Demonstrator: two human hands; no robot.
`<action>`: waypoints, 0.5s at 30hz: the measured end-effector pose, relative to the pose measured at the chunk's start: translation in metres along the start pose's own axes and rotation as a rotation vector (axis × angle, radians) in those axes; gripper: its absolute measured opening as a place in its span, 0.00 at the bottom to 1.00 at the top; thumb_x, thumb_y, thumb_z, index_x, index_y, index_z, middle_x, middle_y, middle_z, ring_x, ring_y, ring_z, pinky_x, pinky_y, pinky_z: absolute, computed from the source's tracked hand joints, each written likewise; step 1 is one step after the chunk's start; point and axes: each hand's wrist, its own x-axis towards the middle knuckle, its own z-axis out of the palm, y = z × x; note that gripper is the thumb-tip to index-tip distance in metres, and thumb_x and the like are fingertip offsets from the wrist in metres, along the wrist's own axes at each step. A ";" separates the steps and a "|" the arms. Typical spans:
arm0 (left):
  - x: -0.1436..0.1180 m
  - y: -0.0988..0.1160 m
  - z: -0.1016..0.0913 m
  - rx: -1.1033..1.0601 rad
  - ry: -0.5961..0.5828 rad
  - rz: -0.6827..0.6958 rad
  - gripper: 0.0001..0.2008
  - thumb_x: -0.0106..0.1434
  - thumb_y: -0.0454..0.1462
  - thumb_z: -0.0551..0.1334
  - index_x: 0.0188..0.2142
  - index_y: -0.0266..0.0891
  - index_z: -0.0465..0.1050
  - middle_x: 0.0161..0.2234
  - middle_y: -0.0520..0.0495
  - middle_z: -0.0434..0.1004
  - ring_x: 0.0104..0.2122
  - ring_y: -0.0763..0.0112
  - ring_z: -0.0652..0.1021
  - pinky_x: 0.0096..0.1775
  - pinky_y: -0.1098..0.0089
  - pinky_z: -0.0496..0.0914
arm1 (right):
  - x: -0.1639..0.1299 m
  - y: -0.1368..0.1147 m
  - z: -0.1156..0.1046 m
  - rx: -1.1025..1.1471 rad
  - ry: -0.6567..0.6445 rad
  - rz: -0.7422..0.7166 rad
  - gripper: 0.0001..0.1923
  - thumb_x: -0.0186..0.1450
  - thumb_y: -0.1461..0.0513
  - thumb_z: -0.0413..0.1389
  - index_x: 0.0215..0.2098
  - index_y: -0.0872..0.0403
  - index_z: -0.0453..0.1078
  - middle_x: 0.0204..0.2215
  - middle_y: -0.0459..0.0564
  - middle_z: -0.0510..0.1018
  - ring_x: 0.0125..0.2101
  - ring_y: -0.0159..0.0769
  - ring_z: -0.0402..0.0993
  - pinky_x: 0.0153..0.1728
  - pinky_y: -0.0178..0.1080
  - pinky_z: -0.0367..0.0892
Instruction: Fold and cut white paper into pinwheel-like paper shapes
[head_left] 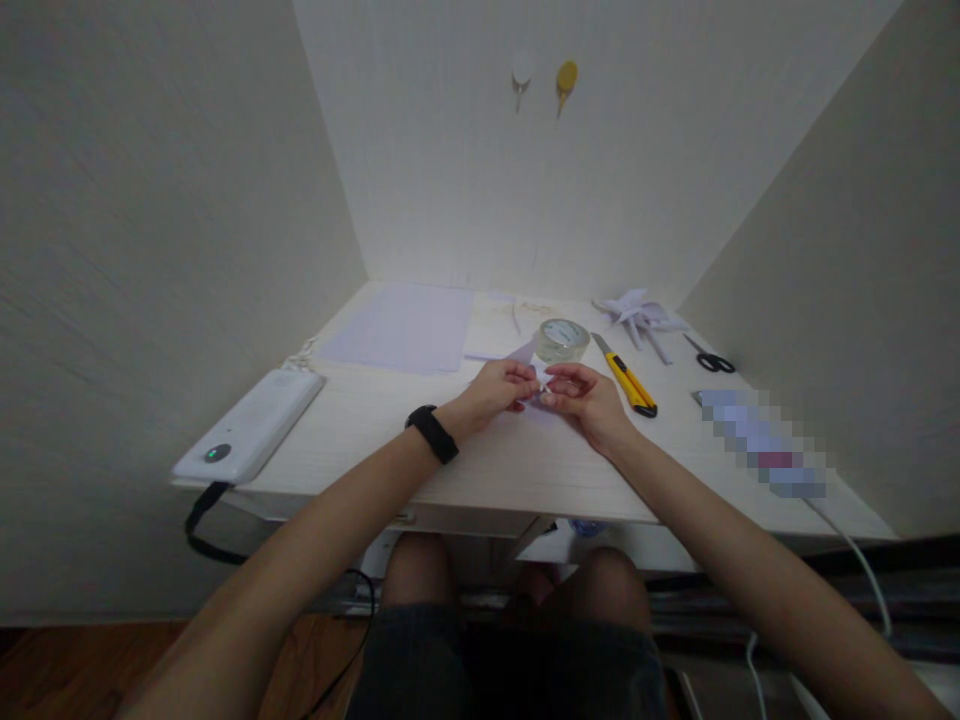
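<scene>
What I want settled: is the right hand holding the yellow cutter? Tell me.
No: the yellow cutter lies on the desk, to the right of the right hand.

Right in the middle, the left hand point(499, 392) and right hand point(592, 402) mask most of the paper piece point(523, 351), and that white bit point(544, 387) at the fingertips is too tiny to make out! Print on the tape roll point(564, 336): unreadable. Over on the right, a flat device point(757, 440) is all coarse blocks. Nearer, the desk point(480, 480) edge hides most of a blue object point(587, 527), and both forearms point(322, 540) run off the picture's near side!
</scene>
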 end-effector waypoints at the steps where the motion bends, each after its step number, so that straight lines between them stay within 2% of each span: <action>1: 0.000 0.000 0.000 0.003 -0.010 0.002 0.03 0.58 0.28 0.64 0.31 0.35 0.72 0.24 0.53 0.71 0.23 0.79 0.70 0.27 0.75 0.65 | 0.000 0.000 0.000 0.001 -0.001 0.003 0.27 0.37 0.62 0.75 0.36 0.51 0.77 0.27 0.44 0.79 0.29 0.33 0.75 0.39 0.41 0.73; 10: 0.002 -0.003 -0.004 0.075 -0.123 0.050 0.07 0.60 0.32 0.63 0.26 0.35 0.70 0.24 0.53 0.69 0.24 0.80 0.68 0.26 0.76 0.62 | 0.000 -0.002 0.001 -0.006 0.006 0.004 0.28 0.35 0.63 0.76 0.35 0.52 0.77 0.26 0.44 0.77 0.30 0.33 0.75 0.40 0.43 0.74; 15: 0.000 -0.001 -0.003 0.107 -0.112 0.058 0.08 0.58 0.35 0.65 0.26 0.35 0.69 0.23 0.53 0.67 0.23 0.79 0.67 0.26 0.76 0.62 | 0.000 -0.004 0.001 0.010 0.001 0.016 0.29 0.35 0.61 0.76 0.36 0.52 0.76 0.29 0.45 0.80 0.32 0.34 0.76 0.43 0.44 0.74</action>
